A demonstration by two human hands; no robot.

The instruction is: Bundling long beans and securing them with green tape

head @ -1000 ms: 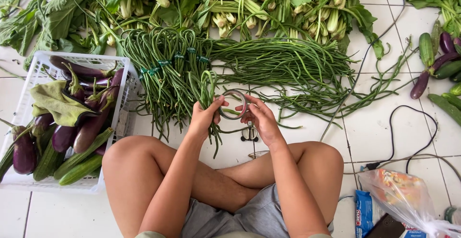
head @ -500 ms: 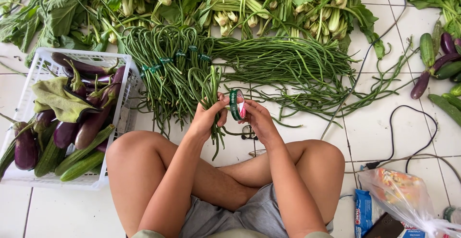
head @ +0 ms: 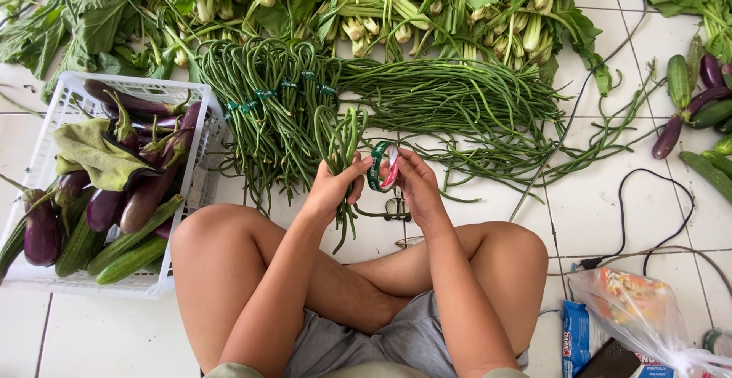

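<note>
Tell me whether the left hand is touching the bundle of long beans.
Touching. The head view shows the left hand wrapped around the bundle of long beans, fingers closed on the stems.

1 white crate [head: 53, 271]; 1 green tape roll [head: 379, 166]; approx. 5 tied long-bean bundles [head: 274, 111]; 1 plastic bag [head: 648, 317].

Showing deep green along the long beans [head: 450, 96], with brighter green bands around the tied bundles [head: 267, 100]. Gleaming green outside and pink within on the tape roll [head: 383, 167]. Glowing dark purple on the eggplants [head: 145, 195], resting in a white plastic basket [head: 194, 130] beside green cucumbers [head: 130, 260]. Running pale green to white in the leafy greens' stalks [head: 534, 31]. Lying white underneath, the tiled floor [head: 595, 218], crossed by a black cable [head: 648, 195].
</note>
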